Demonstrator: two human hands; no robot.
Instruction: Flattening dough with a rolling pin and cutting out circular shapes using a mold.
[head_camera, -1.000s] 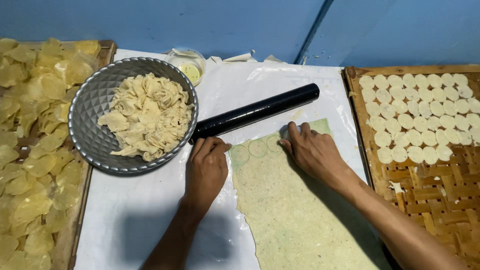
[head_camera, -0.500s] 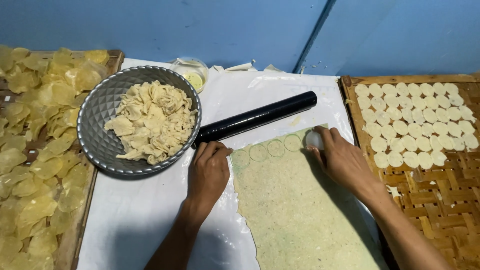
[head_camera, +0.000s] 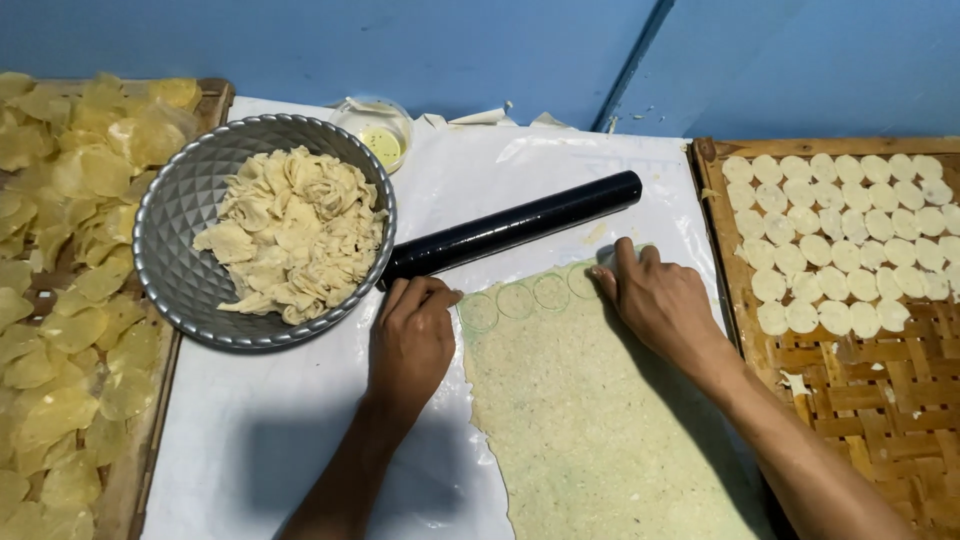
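Your hands have bare white sheet (head_camera: 260, 440) to pass at lower left; the black rolling pin (head_camera: 510, 225) and metal bowl (head_camera: 170, 230) block the way ahead, woven tray (head_camera: 900, 400) hems right

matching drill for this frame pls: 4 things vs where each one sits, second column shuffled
Things:
1. rolling pin
2. metal bowl
3. dough sheet
4. small round dough discs

Places:
A. on the woven tray at the right
B. flat on the white sheet, under the right hand
C. between the bowl and the top edge of the dough, lying at a slant
D. left of the left hand, full of dough scraps

Pairs: 1-C, 2-D, 3-B, 4-A
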